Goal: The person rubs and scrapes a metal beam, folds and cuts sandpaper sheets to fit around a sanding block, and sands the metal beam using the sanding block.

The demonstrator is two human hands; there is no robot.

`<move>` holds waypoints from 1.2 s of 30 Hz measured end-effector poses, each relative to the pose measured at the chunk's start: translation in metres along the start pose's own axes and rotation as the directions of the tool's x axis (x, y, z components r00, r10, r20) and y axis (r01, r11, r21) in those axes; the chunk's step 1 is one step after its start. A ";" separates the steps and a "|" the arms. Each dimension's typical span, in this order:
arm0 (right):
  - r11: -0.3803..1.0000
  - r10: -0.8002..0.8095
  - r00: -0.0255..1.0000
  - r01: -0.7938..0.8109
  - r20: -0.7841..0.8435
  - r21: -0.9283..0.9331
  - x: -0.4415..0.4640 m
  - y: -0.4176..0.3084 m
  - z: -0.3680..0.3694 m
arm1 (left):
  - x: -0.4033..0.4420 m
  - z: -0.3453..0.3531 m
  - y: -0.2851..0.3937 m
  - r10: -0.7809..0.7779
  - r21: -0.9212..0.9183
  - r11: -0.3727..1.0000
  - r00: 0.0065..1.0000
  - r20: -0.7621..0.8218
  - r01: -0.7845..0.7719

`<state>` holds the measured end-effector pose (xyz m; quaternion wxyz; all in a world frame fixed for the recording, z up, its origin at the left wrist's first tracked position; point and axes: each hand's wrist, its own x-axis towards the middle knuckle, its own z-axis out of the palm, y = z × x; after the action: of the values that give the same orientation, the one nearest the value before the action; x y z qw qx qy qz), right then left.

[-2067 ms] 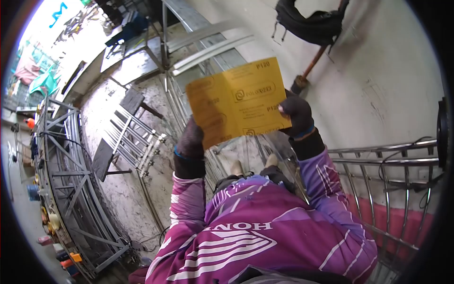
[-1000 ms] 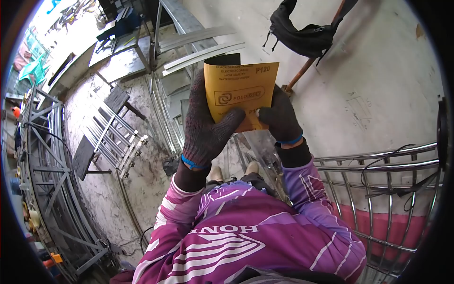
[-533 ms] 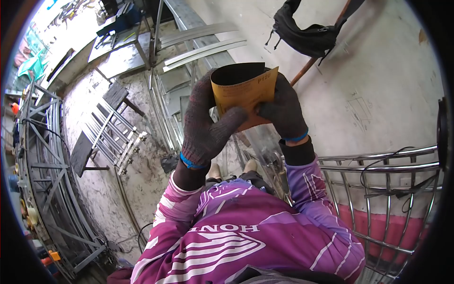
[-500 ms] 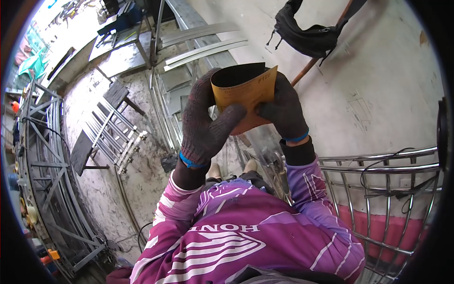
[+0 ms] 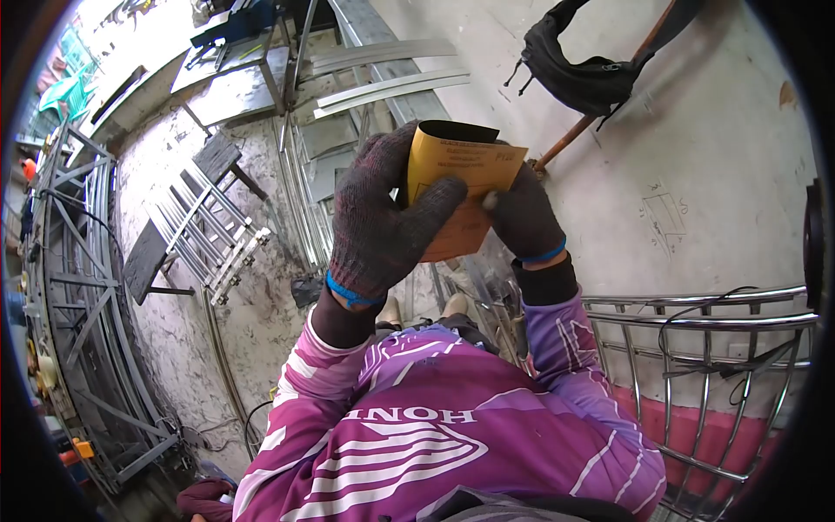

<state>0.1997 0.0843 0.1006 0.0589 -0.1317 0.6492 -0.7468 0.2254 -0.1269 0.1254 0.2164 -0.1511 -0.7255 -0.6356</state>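
A folded sheet of sandpaper (image 5: 465, 163), with a yellow-orange printed back and a dark inner face, is held up in front of my chest. My left hand (image 5: 376, 217), in a dark knitted glove with a blue cuff, is closed around its left side, thumb across the printed face. On the right edge, my right hand (image 5: 532, 217), gloved the same way, pinches the sheet between thumb and fingers. The fingers behind the sandpaper are hidden.
A welded rack of shiny metal tubes (image 5: 196, 230) rests on dark stools at left. Chrome railing (image 5: 696, 322) curves along my right. A black bag (image 5: 578, 74) hangs by the wall. Long metal bars (image 5: 391, 91) lie ahead, beside a worktable (image 5: 230, 65).
The sandpaper has tilted so more of its printed back faces me, and its open top has narrowed. Both hands have shifted slightly, still gripping it.
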 end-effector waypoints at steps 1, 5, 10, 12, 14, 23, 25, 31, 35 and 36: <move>1.000 0.000 1.000 0.000 0.000 0.001 0.002 -0.001 0.000 | 0.000 -0.001 0.000 -0.007 0.023 1.000 1.000 0.019 0.007; 0.998 -0.056 0.998 0.055 -0.024 -0.041 0.005 -0.006 0.000 | -0.004 0.003 -0.008 -0.041 -0.109 0.993 0.994 0.101 0.052; 0.985 -0.075 0.996 0.066 -0.055 -0.157 -0.005 -0.020 0.007 | -0.009 0.003 0.005 -0.212 -0.291 0.936 0.977 -0.011 0.199; 0.985 -0.084 0.994 0.072 -0.072 -0.157 -0.008 -0.021 0.007 | -0.007 0.001 0.012 -0.264 -0.322 0.911 0.964 0.024 0.258; 0.985 -0.098 0.992 0.085 -0.080 -0.150 -0.010 -0.020 0.007 | -0.008 -0.001 0.014 -0.314 -0.349 0.882 0.947 0.062 0.316; 0.957 -0.161 0.986 0.143 -0.051 -0.253 -0.016 -0.030 0.016 | -0.016 -0.001 -0.010 -0.333 -0.428 0.846 0.942 0.041 0.317; 0.961 -0.213 0.977 0.207 -0.014 -0.185 -0.015 -0.026 0.017 | -0.018 0.002 -0.013 -0.287 -0.394 0.875 0.957 0.042 0.280; 0.986 -0.155 0.988 0.155 0.004 -0.059 -0.021 -0.038 0.023 | -0.023 0.007 -0.012 -0.245 -0.356 0.912 0.966 -0.077 0.203; 0.978 -0.177 0.984 0.180 0.034 -0.107 -0.023 -0.041 0.019 | -0.025 0.009 -0.009 -0.250 -0.361 0.910 0.964 -0.088 0.204; 0.978 -0.150 0.988 0.155 0.044 -0.137 -0.023 -0.043 0.019 | -0.026 0.006 -0.010 -0.251 -0.333 0.918 0.965 -0.074 0.213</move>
<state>0.2307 0.0790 0.1425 0.0029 -0.1975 0.6869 -0.6994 0.2416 -0.1207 0.1029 0.1534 -0.0603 -0.6108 -0.7744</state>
